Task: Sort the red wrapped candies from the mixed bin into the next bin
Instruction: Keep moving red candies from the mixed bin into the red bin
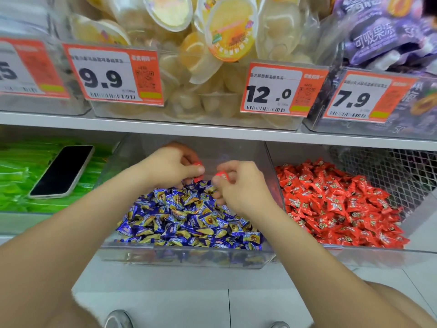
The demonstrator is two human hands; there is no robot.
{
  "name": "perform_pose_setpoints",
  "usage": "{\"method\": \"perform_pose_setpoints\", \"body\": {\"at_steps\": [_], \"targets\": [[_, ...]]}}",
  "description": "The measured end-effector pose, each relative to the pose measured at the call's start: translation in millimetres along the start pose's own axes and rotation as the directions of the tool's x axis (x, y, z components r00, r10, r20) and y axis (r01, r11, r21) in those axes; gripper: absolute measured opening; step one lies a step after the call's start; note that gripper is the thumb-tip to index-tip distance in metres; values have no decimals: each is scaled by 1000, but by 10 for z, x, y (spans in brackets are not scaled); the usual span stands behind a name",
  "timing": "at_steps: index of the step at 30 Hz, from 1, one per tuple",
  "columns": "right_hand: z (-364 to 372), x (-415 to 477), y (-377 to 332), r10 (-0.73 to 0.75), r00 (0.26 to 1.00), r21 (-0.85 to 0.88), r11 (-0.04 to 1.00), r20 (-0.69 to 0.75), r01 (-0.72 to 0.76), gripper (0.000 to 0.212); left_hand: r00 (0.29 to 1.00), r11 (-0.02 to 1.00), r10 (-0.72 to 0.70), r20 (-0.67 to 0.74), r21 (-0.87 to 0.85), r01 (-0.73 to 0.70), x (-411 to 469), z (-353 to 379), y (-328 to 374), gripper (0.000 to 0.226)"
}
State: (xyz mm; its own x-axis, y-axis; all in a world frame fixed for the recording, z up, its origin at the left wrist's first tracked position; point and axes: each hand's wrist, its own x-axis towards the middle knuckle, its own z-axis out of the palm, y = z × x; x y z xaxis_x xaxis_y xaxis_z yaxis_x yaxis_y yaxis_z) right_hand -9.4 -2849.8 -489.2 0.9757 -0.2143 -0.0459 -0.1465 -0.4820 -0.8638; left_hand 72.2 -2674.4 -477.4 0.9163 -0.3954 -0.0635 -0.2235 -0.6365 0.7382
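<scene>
Nearest, a shoe (pixel 118 319) shows at the bottom edge on the pale floor (pixel 165 304); both bare forearms reach up from there over the clear front wall of the mixed bin (pixel 189 256). That bin is heaped with blue wrapped candies (pixel 184 216); the hands work at the far top of the heap, probably because that is where the strays turned up.

The left hand (pixel 170 166) has its fingers curled and pinches a red candy (pixel 198 164) at the fingertips; a further scrap of red shows just under it, held or lying loose I cannot tell. The right hand (pixel 236 183) is likewise curled, pinching a second red candy (pixel 221 174); both pieces are lifted just above the blue heap, near each other, likely so that nothing blue comes along.

To the right, just beside, the next bin (pixel 343 253) holds the red wrapped candies (pixel 338 204); the clear side walls between the two bins must be cleared, and the right hand is the closer one. To the left, a phone (pixel 62 171) lies on green packets (pixel 14 176), apart from the work.

Above, the shelf (pixel 165 126) overhangs the hands and leaves little room to lift; on it stand jelly cups (pixel 212 43) behind price tags (pixel 111 74).
</scene>
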Motion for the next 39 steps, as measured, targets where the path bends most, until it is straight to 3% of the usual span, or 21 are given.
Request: {"method": "perform_pose_setpoints", "body": {"at_steps": [2,3,5,7,8,10,11,12,13,14,16,19,21,24,26,28,31,32,35,37,39], "targets": [[-53,-18,-40,71,997,76,995,15,-72,25,999,980,-54,5,-190,54,-146,17,107,12],[-83,-26,-58,115,990,172,977,85,-128,24,999,966,-44,-2,-255,42,-207,45,172,11],[-154,-91,-119,181,939,449,841,292,-302,22,999,947,49,-22,-318,-54,-324,114,310,10],[-266,-166,-156,158,900,569,727,407,-385,22,987,952,137,-86,-264,-155,-393,179,398,19],[-345,-194,-158,150,899,569,729,412,-382,20,980,967,153,-131,-183,-176,-407,203,416,26],[-528,-252,-127,132,953,402,885,272,-237,19,975,982,159,-157,-76,-173,-430,243,450,36],[-622,-269,-72,62,991,146,986,119,-79,20,981,982,160,-114,-81,-169,-433,266,465,36],[-700,-287,-1,-68,997,-169,984,-36,61,22,985,981,164,-50,-95,-168,-443,296,487,31],[-761,-297,93,-204,968,-401,907,-146,131,22,984,981,176,6,-81,-175,-454,333,509,25],[-804,-308,181,-290,935,-510,847,-206,150,20,979,980,197,43,-26,-196,-474,367,532,20],[-891,-286,356,-330,907,-532,834,-263,149,14,967,959,239,87,132,-249,-504,436,548,18],[-1063,-175,585,-233,937,-579,815,-261,41,19,957,901,245,157,328,-285,-530,540,547,19],[-1111,-175,663,-167,955,-678,734,-247,-47,32,963,843,105,247,491,-218,-551,607,550,20],[-1032,-288,633,-406,877,-700,704,-258,120,34,919,784,-208,335,619,-48,-596,631,569,27],[-888,-407,492,-537,829,-606,716,-158,347,31,892,734,-301,337,679,-9,-598,582,559,35],[-657,-452,399,-558,826,-599,636,78,486,27,876,668,-362,320,744,4,-592,482,525,51],[-243,-401,310,-488,800,-758,355,349,547,17,824,567,-472,313,824,12,-568,325,356,81],[-148,-362,279,-432,800,-718,384,417,581,17,805,540,-506,311,842,15,-566,282,286,93],[81,-195,214,-198,701,-377,727,685,574,24,768,492,-548,331,870,-24,-533,231,59,111],[178,-58,217,-104,619,-330,771,778,545,34,783,543,-498,373,838,-54,-476,238,-86,103],[238,56,256,-55,606,-402,701,794,590,57,788,629,-462,407,777,-33,-412,222,-216,122]]}}
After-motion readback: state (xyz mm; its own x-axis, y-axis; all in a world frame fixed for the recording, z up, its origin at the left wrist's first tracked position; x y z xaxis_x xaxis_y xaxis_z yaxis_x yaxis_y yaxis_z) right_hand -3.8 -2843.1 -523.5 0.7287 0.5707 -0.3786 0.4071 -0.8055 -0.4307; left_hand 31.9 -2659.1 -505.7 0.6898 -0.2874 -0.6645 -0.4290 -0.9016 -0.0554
